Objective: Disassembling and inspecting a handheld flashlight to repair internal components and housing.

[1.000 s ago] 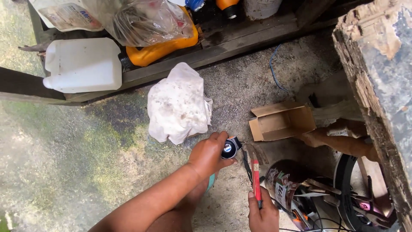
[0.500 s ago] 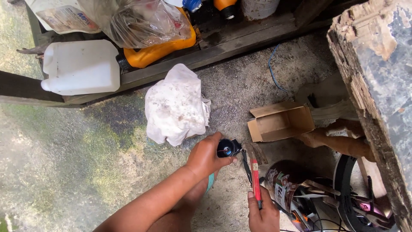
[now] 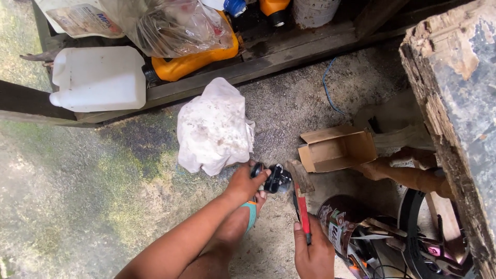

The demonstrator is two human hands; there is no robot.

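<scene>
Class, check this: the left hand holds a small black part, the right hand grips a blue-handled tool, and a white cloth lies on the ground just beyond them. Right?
Not quite. In the head view the tool in the right hand has a red handle, not blue. The left hand does hold the small black part, and the white cloth lies just beyond.

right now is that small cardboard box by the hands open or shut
Open. The cardboard box lies on its side on the ground, its flaps folded outward and its bare inside facing the camera. Nothing shows inside it.
</scene>
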